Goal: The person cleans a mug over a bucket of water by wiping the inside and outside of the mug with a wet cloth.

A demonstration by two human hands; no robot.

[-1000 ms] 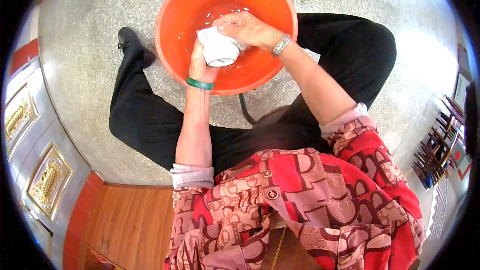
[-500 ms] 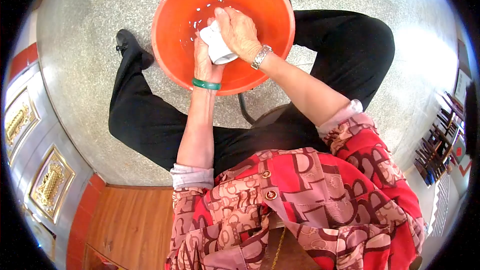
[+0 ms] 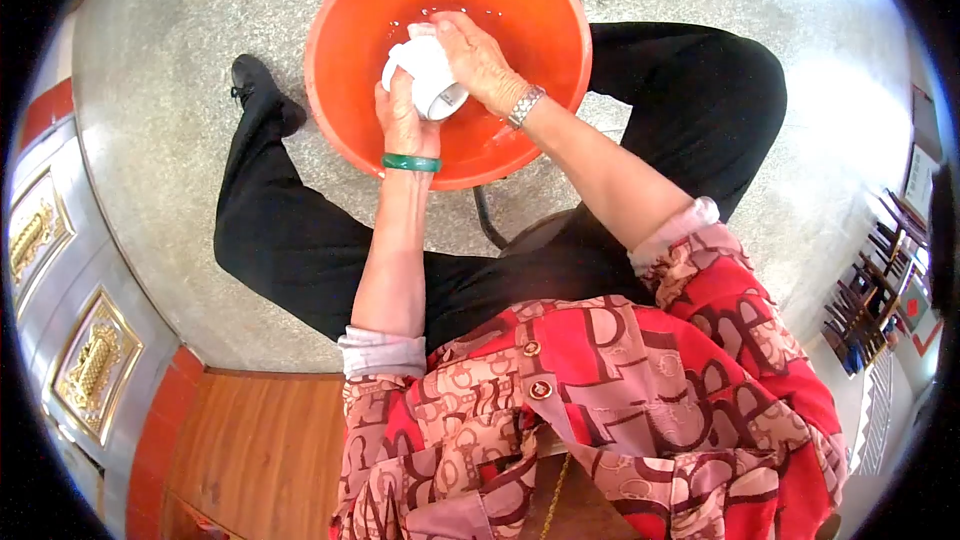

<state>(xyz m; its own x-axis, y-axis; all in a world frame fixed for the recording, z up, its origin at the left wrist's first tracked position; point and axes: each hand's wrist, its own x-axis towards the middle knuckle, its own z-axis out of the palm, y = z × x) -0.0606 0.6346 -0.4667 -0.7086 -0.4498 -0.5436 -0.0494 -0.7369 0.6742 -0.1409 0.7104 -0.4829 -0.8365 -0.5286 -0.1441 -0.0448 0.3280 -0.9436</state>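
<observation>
White cup (image 3: 425, 68): it is smooth, plain and rounded, with a small loop handle on the left side. It lies tilted in the hands, inside the opening of the orange basin. Its round bottom is turned toward the person and shows a small dark mark, too small to read.
Left hand (image 3: 400, 118): it supports the cup from the left and below; the fingers are closed on it, near the handle. A green bangle (image 3: 411, 163) is on the wrist.
Right hand (image 3: 477, 58): it lies over the upper right side of the cup, with the fingers bent and gripping it. A metal wristband (image 3: 525, 106) is on the wrist.
Orange basin (image 3: 535, 30): it is wide and round, with bright spots on its inside, beyond the cup.
Black trousers (image 3: 700, 90): the legs are spread, one on each side of the basin.
</observation>
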